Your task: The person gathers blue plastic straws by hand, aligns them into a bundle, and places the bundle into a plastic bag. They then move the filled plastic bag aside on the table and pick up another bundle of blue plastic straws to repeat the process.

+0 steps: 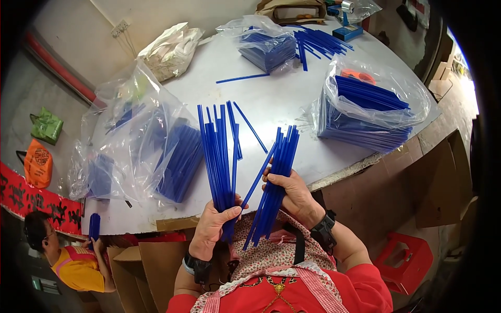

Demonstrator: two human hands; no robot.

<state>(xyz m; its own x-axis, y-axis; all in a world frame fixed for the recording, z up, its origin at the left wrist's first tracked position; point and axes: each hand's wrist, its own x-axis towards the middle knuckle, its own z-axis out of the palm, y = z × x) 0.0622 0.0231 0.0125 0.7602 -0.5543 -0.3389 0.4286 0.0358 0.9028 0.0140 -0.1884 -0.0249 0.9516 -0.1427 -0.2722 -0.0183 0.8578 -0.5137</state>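
Note:
My left hand is closed round a bundle of long, thin blue plastic sticks, their upper ends fanned unevenly over the table edge. In my right hand is a second bundle of blue sticks, with the thumb across its front. One slanting stick runs from the right bundle down to my left thumb; which hand grips it I cannot tell. Just beyond the bundles, a loose blue stick lies on the white table.
Clear plastic bags of blue sticks stand at the left, back and right. More sticks lie loose at the back. Cardboard boxes sit below the front edge. A red stool is at my right; a co-worker holds sticks at the left.

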